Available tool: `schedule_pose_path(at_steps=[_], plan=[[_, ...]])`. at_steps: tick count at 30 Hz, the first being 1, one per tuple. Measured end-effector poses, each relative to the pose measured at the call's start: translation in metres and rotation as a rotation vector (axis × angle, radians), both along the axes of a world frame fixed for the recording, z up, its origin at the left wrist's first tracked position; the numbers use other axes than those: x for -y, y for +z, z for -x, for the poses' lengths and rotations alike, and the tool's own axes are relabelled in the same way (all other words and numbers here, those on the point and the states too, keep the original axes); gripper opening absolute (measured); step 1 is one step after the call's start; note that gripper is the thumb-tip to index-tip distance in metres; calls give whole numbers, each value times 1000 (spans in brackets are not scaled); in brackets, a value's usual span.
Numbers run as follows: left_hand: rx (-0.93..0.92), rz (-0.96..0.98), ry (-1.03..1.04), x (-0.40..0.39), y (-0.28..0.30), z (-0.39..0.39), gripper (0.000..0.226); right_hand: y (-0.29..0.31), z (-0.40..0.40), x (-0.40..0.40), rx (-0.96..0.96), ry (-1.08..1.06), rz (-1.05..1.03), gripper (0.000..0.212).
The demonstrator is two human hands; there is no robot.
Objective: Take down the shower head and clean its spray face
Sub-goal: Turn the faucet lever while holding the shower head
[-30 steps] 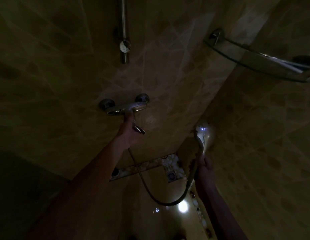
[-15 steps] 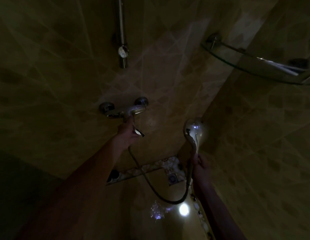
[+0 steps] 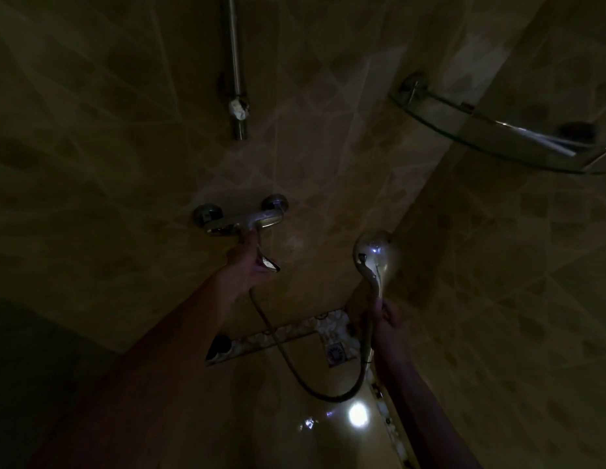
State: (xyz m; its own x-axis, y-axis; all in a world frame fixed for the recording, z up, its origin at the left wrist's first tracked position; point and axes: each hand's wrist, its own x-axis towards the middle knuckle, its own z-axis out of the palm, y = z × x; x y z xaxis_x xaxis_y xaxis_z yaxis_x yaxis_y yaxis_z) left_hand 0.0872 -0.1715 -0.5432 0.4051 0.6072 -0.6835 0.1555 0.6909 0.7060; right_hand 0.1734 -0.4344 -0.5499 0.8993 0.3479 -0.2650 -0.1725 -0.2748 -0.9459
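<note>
Right hand (image 3: 386, 319) grips the chrome round shower head (image 3: 376, 255) by its handle, held upright — left hand (image 3: 249, 265) reaches up, fingers curled around the chrome wall mixer tap's lever (image 3: 266, 262).

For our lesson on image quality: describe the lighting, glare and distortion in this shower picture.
Head view: very dim overall, so the left hand at the tap is barely outlined; small highlights on the shower head held by the right hand; one blown-out glare spot on the floor; wide-angle bending curves the glass shelf.
</note>
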Motion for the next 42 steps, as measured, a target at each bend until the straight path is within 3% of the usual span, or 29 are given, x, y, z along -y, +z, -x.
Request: schedule_pose_path(at_steps=[11, 18, 24, 29, 33, 36, 39, 42], plan=[[2, 3, 7, -3, -1, -2, 65, 4, -2, -2, -6, -15, -14, 34], [-18, 16, -5, -6, -5, 1, 87, 5, -1, -3, -14, 1, -19, 35], [23, 11, 32, -4, -4, -1, 72, 3, -3, -3, -10, -3, -2, 36], [29, 18, 85, -4, -4, -4, 85, -4, -5, -3, -24, -24, 14, 37], [55, 43, 54, -2, -2, -5, 72, -5, -2, 1, -10, -26, 27, 39], [34, 35, 14, -5, -5, -4, 83, 1, -1, 4, 1, -13, 32, 35], [46, 19, 21, -3, -3, -3, 71, 2, -4, 5, -12, -22, 49, 37], [36, 20, 69, -5, -6, -4, 84, 0, -5, 2, -40, -31, 56, 36]])
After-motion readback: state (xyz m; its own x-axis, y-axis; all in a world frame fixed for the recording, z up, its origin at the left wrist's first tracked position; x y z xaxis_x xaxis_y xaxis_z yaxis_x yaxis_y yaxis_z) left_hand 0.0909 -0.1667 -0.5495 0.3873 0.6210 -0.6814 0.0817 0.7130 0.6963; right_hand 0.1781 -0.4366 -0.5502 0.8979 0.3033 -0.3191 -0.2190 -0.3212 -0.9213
